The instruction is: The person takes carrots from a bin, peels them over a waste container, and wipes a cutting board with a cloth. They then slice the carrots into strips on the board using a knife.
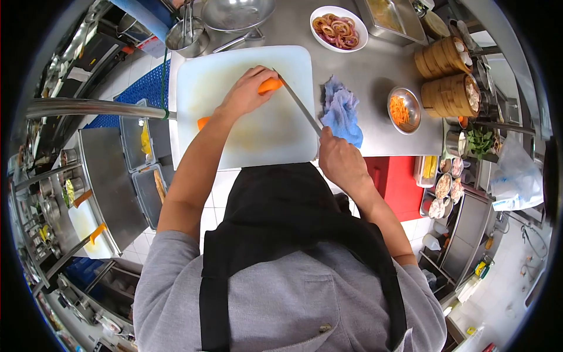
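My left hand [251, 89] is closed around a piece of carrot [270, 85], pressing it onto the white cutting board [246, 141]. In my right hand [340, 158] is the handle of a knife [298, 101]. Its blade slants up and left across the board, and the tip is right beside the carrot's right end. Another orange carrot piece [203, 122] lies at the board's left side, partly hidden by my left forearm. A crumpled blue cloth [340, 111] rests on the steel counter just right of the board, close to my right hand.
Beyond the board stand a steel pot [186, 41], a large metal bowl [237, 13] and a white bowl of sliced onions [339, 29]. To the right are a metal bowl of shredded carrot [404, 110] and bamboo steamers [448, 95]. A metal rail [99, 108] runs at left.
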Available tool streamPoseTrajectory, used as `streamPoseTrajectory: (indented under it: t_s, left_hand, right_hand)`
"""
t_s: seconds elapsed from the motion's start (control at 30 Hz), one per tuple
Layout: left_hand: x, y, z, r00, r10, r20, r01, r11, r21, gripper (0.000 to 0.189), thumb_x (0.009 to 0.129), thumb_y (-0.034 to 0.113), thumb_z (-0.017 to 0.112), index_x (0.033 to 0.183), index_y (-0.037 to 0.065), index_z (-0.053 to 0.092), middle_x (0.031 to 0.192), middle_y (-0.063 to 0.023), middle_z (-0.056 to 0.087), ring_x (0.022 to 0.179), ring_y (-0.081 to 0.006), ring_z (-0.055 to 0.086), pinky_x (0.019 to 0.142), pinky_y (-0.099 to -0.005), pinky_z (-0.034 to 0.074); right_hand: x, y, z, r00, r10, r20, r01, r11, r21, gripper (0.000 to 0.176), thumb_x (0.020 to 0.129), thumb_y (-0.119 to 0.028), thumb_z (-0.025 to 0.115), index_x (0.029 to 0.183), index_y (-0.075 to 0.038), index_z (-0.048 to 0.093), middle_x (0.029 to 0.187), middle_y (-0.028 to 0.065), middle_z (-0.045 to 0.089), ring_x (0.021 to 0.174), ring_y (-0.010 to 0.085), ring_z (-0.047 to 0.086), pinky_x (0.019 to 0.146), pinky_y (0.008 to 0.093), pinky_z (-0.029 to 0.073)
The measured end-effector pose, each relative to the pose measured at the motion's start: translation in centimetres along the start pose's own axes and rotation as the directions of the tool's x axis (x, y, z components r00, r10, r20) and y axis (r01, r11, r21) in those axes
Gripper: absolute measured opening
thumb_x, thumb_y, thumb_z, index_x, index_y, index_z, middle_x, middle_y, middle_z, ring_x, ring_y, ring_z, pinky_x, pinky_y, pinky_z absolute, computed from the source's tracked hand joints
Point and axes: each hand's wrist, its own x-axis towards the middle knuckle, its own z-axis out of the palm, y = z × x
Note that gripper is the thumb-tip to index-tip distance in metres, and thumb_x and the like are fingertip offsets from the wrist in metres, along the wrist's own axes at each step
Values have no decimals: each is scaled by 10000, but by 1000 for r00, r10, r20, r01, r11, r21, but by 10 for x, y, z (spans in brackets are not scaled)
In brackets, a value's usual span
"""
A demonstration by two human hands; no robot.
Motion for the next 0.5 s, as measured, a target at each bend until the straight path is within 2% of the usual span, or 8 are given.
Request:
streamPoseTrajectory:
  t_s: [0.07, 0.2, 0.3, 0.4, 0.47, 0.5]
  left_hand:
    - [1, -4, 1, 1000, 4, 2, -4, 1000, 10, 364, 847, 96, 717, 1189, 123, 598, 1175, -48, 605, 1106, -307, 594, 948, -400, 515]
    - [1, -1, 0, 1000, 0, -3, 0, 1000, 28, 361, 847, 94, 716, 1187, 125, 598, 1158, -51, 611, 1071, -306, 606, 924, -392, 519]
    - [1, -2, 0, 999, -35, -1, 35, 999, 10, 357, 847, 93, 717, 1182, 127, 599, 1146, -50, 614, 1067, -301, 608, 921, -391, 519]
    - [2, 0, -2, 998, -56, 29, 56, 998, -11, 334, 851, 86, 711, 1165, 127, 601, 1149, -45, 615, 1055, -301, 615, 917, -395, 520]
    - [4, -4, -1, 999, -35, 9, 35, 999, -4, 349, 850, 99, 718, 1174, 130, 594, 1134, -59, 618, 1049, -299, 618, 915, -394, 520]
    - [3, -2, 0, 1000, -22, 7, 23, 1000, -6, 364, 848, 111, 725, 1184, 133, 586, 1120, -72, 622, 1043, -298, 622, 913, -393, 521]
  right_hand:
    - [4, 1, -2, 1000, -2, 16, 2, 1000, 17, 227, 968, -121, 508, 1063, 84, 515, 735, 253, 667, 662, 424, 687, 579, 503, 563]
    - [18, -2, 0, 992, 47, 119, -48, 999, -1, 197, 902, -52, 498, 1041, 84, 525, 733, 258, 674, 697, 427, 707, 628, 496, 589]
    - [37, 9, 27, 997, -30, 66, 32, 999, -21, 173, 920, -62, 475, 1039, 59, 512, 728, 274, 673, 693, 446, 702, 617, 524, 581]
    - [55, 15, 51, 997, -73, -1, 73, 997, -38, 200, 939, -78, 453, 1086, 48, 502, 776, 286, 683, 748, 465, 701, 671, 538, 580]
    - [71, 12, 55, 990, 53, 131, -65, 994, 89, 204, 968, -101, 430, 1101, 38, 497, 827, 300, 689, 821, 480, 698, 734, 539, 577]
    - [72, 11, 58, 991, 55, 125, -67, 994, 91, 204, 968, -101, 430, 1101, 38, 497, 827, 300, 689, 821, 480, 698, 734, 539, 577]
